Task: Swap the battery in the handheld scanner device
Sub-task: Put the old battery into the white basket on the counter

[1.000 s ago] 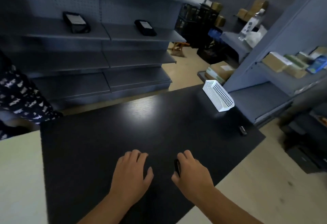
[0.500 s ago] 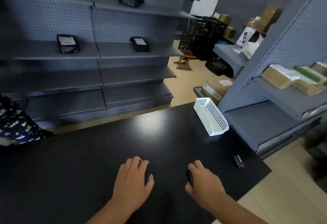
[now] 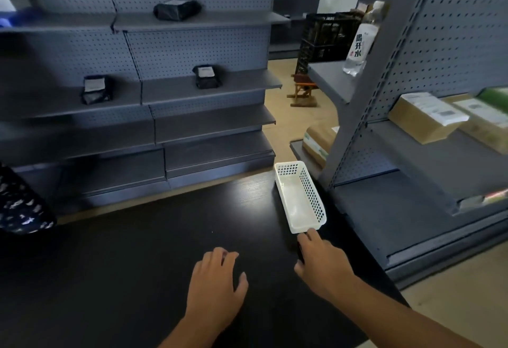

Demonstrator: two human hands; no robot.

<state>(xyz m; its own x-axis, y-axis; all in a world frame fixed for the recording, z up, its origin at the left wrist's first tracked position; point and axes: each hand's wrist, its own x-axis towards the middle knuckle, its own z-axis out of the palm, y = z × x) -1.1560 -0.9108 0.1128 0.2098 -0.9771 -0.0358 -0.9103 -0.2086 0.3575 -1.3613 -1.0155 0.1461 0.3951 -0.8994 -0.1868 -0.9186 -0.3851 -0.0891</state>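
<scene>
Reaching toward the white basket (image 3: pixel 301 196), my right hand (image 3: pixel 320 263) curls around a thin dark object (image 3: pixel 300 251), identity unclear; my left hand (image 3: pixel 217 284) lies flat, empty, on the black table (image 3: pixel 123 265).

Basket (image 3: pixel 299 196) on the table (image 3: pixel 137 251), my right hand (image 3: pixel 321 262) just before the basket; my left hand (image 3: pixel 217 284) left of it

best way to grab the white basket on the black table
Probably by its near short rim, from the person's side. The white basket sits upright and open-topped, long and narrow, with that end facing the right hand, whose fingertip is already at it. The far end lies beyond easy reach.
</scene>
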